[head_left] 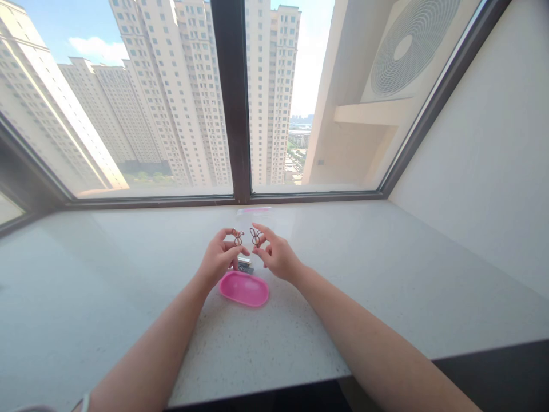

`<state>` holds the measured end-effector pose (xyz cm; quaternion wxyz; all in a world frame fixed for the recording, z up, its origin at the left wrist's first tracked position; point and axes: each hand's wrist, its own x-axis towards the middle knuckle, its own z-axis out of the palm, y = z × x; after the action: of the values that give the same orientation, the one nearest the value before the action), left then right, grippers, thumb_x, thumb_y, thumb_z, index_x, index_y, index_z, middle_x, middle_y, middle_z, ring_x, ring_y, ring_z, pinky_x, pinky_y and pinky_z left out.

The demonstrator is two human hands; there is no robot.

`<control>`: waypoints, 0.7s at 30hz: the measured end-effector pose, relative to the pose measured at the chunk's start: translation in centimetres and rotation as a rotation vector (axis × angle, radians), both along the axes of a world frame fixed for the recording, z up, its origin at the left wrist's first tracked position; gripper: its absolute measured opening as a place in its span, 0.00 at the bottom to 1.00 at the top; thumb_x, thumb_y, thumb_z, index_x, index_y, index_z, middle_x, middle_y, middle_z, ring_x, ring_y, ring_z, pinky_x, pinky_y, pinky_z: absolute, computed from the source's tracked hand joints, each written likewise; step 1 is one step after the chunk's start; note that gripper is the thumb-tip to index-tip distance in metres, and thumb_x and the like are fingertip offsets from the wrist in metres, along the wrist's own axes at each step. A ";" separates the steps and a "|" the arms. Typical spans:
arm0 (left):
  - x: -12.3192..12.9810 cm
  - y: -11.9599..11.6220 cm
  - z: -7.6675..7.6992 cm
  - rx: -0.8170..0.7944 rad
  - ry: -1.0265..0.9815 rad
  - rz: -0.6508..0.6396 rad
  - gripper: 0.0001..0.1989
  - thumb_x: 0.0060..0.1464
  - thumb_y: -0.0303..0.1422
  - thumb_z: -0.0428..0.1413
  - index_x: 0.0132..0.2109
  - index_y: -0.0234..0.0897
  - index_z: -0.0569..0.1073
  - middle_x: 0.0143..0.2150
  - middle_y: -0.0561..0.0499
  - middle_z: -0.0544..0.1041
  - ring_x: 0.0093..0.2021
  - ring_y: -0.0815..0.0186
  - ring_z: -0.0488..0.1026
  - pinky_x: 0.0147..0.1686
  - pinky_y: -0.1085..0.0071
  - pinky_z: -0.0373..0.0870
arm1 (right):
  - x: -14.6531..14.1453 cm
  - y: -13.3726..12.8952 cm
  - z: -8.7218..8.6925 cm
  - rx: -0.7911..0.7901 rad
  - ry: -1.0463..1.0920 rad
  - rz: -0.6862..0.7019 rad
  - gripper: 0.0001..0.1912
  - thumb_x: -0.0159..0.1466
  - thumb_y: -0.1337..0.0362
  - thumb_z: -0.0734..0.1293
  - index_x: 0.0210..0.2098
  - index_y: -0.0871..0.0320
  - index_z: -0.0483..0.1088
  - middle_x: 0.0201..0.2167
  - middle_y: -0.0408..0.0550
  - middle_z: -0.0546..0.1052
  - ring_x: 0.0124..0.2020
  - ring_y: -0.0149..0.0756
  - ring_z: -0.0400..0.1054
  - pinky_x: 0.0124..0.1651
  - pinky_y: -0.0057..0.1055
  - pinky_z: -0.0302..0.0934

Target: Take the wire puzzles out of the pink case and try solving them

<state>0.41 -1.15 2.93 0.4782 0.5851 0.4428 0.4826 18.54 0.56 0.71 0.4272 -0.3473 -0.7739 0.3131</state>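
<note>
My left hand (218, 256) pinches a small brown rabbit-shaped wire piece (238, 238) with two ears and a round ring. A matching rabbit-shaped wire piece (256, 237) is between the thumb and fingers of my right hand (279, 253). Both pieces are held upright, side by side with a narrow gap between them. Below the hands, a shallow pink oval tray (244, 290) lies on the white speckled counter (257, 343). Just behind it are some small silver and dark items (245, 265), partly hidden by my left hand; their kind is unclear.
A clear oval lid or case (254, 211) with a pink tint lies near the window frame (240, 114). A white wall (484, 171) bounds the counter on the right. The counter's front edge runs close to my forearms. Tall buildings stand outside the glass.
</note>
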 end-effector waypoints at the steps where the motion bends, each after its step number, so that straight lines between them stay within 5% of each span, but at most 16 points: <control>1: 0.0 -0.1 0.0 0.001 -0.001 0.000 0.18 0.44 0.31 0.57 0.44 0.37 0.62 0.23 0.54 0.76 0.14 0.72 0.66 0.17 0.77 0.57 | 0.0 0.0 0.0 -0.006 0.004 -0.005 0.30 0.61 0.69 0.62 0.61 0.48 0.53 0.36 0.43 0.69 0.16 0.20 0.60 0.23 0.22 0.59; 11: 0.2 -0.6 0.3 -0.005 -0.056 -0.049 0.25 0.41 0.32 0.59 0.47 0.37 0.62 0.23 0.54 0.77 0.11 0.76 0.61 0.15 0.78 0.58 | -0.4 0.3 -0.4 -0.020 0.039 -0.046 0.25 0.58 0.68 0.65 0.54 0.53 0.60 0.33 0.42 0.70 0.18 0.22 0.61 0.22 0.21 0.58; 21: -0.1 -0.4 0.2 0.020 -0.092 -0.052 0.18 0.45 0.30 0.57 0.44 0.38 0.62 0.19 0.57 0.76 0.16 0.69 0.70 0.21 0.74 0.64 | -0.2 0.4 -0.5 -0.039 0.110 -0.045 0.28 0.58 0.62 0.67 0.56 0.55 0.59 0.32 0.43 0.70 0.18 0.22 0.58 0.21 0.22 0.57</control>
<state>0.34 -1.54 3.16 0.5046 0.5784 0.4000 0.5009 18.34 0.95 0.20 0.4693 -0.3552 -0.7350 0.3369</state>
